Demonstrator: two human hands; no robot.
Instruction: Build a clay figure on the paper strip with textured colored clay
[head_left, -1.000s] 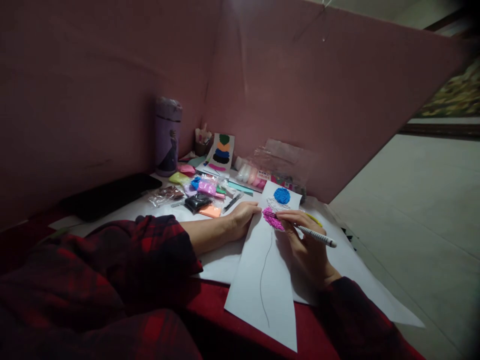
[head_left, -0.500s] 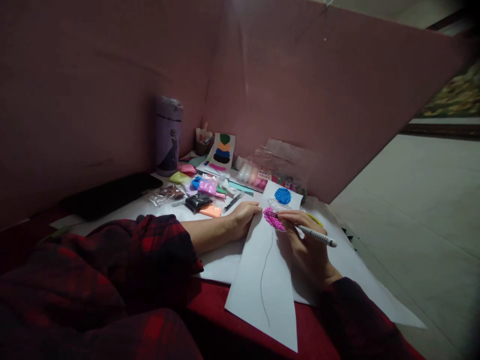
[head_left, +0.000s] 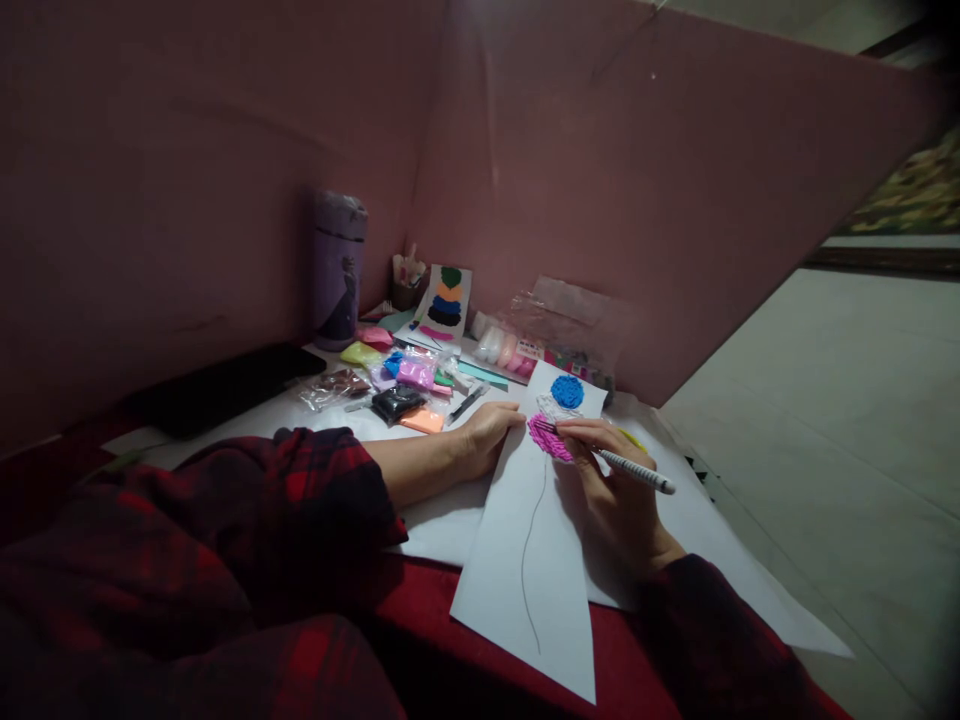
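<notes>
A long white paper strip (head_left: 510, 570) lies tilted over the table's front edge, with a thin curved line drawn on its lower part. Near its top are a blue textured disc (head_left: 567, 391), a white textured patch (head_left: 553, 408) below it and a pink textured patch (head_left: 549, 438). My left hand (head_left: 489, 438) pinches the strip's left edge beside the pink patch. In my right hand (head_left: 619, 490) is a patterned white pen-like tool (head_left: 637, 470), its tip at the pink patch. My right fingers cover part of that patch.
Several colored clay packets (head_left: 397, 403) lie beyond my left forearm. A purple bottle (head_left: 339, 270), a dark flat object (head_left: 225, 388), a card with colored shapes (head_left: 444, 305) and a plastic bag of clay (head_left: 517, 345) stand or lie near the pink wall (head_left: 570, 180).
</notes>
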